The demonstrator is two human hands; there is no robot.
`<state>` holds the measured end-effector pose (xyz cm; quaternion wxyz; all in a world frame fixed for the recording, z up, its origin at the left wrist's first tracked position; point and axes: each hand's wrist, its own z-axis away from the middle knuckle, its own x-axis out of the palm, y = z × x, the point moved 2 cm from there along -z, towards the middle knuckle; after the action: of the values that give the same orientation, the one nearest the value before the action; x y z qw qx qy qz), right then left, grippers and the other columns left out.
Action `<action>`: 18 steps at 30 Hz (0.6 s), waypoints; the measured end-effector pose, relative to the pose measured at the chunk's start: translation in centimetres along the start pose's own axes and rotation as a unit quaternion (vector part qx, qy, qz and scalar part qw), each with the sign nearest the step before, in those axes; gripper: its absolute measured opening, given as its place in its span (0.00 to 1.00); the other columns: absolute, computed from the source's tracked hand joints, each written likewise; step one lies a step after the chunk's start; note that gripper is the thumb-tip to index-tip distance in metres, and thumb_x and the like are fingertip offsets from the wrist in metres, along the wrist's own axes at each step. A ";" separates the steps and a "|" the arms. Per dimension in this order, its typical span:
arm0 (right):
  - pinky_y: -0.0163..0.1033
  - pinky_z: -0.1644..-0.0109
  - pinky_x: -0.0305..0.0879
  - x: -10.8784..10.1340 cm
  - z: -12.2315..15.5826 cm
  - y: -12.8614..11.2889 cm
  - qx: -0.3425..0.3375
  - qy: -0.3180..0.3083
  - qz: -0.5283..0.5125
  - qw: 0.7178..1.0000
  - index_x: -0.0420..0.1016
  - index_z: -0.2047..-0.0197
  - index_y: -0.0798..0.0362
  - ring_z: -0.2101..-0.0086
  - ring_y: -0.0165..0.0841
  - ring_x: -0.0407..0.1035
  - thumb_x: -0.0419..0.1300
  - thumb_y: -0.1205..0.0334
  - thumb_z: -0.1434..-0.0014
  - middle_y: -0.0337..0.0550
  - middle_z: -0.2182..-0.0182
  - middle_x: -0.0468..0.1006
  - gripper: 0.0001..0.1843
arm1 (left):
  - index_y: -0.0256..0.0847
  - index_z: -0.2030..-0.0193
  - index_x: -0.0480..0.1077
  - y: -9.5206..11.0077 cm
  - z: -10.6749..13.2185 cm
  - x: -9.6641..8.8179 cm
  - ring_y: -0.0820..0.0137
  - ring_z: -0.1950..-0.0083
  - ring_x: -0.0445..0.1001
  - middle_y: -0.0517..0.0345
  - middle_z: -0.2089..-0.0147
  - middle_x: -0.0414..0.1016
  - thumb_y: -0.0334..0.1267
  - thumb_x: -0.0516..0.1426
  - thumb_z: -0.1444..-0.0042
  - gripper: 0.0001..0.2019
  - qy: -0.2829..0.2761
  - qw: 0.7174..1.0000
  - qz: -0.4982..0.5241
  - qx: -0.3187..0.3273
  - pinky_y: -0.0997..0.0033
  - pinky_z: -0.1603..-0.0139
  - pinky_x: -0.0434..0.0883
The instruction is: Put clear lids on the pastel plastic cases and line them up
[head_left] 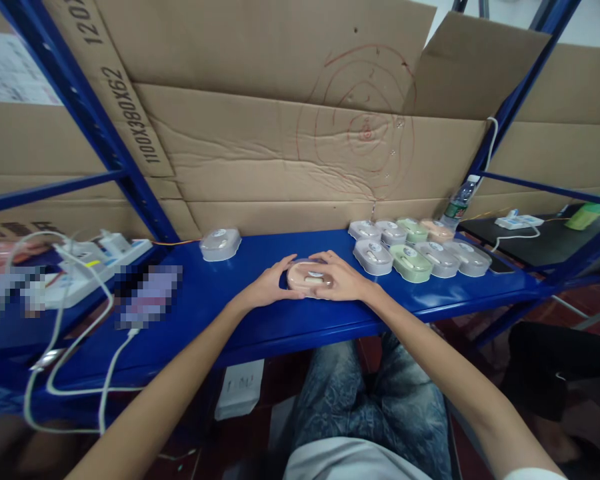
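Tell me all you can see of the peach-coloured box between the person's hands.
The peach-coloured box is a rounded oblong with a clear, plastic-looking cover, apparently closed. A pale patch and a pale strip show on top. It is roughly level, lengthwise across the view; the left hand and right hand grip its ends. Whether it touches the blue table is unclear.

Head-worn view, facing forward and down, blue bench [280,316] near, cardboard [240,147] beyond
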<state>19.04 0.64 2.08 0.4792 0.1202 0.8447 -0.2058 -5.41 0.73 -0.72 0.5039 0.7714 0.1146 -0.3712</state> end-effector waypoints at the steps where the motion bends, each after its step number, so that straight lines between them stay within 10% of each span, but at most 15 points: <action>1: 0.60 0.32 0.58 0.1 0.0 -0.1 -0.002 0.000 0.005 1.000 0.71 0.30 0.51 0.37 0.50 0.64 0.66 0.50 0.37 0.58 0.35 0.70 0.34 | 0.46 0.20 0.50 0.0 0.0 0.0 0.45 0.22 0.59 0.41 0.22 0.59 0.60 0.72 0.52 0.58 0.000 1.000 -0.001 0.003 0.45 0.23 0.56; 18: 0.55 0.37 0.64 0.4 0.1 0.6 0.019 -0.014 -0.030 0.999 0.67 0.27 0.46 0.43 0.47 0.66 0.66 0.47 0.35 0.53 0.42 0.73 0.36 | 0.47 0.23 0.55 -0.2 0.0 0.0 0.45 0.23 0.59 0.44 0.21 0.58 0.65 0.68 0.48 0.52 -0.012 0.998 -0.055 0.021 0.43 0.24 0.57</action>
<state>19.12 1.12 1.61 0.4818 0.1009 0.8372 -0.2383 -5.47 0.84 -0.87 0.4679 0.7696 0.1430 -0.4104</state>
